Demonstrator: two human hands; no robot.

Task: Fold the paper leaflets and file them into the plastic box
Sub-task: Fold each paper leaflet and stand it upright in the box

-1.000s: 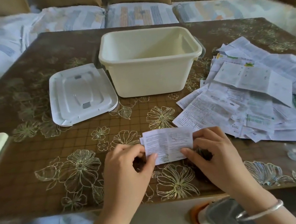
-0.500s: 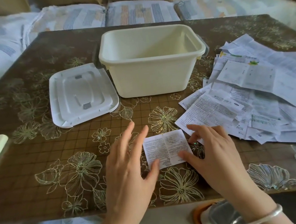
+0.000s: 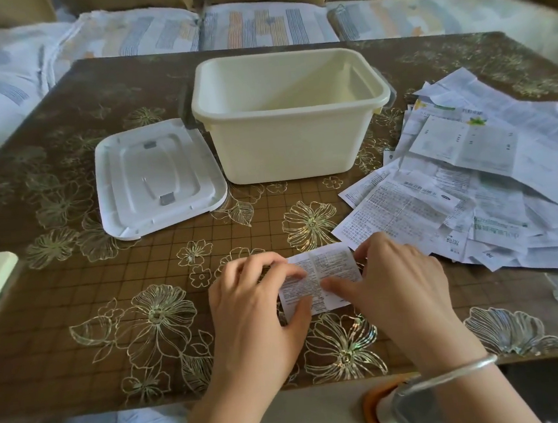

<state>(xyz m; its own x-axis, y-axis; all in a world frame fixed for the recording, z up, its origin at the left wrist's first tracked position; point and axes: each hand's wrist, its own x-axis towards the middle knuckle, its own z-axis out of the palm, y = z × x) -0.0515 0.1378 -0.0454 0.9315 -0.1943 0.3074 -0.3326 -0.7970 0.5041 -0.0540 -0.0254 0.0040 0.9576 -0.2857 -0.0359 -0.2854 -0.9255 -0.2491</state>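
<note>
The small white printed paper leaflet [image 3: 325,275], held up a second ago, now lies on the brown flower-patterned counter [image 3: 107,298], and the left hand [image 3: 257,310], spread open half a second ago, has curled onto its left half while the right hand [image 3: 395,285] has slid its thumb to the middle.
</note>
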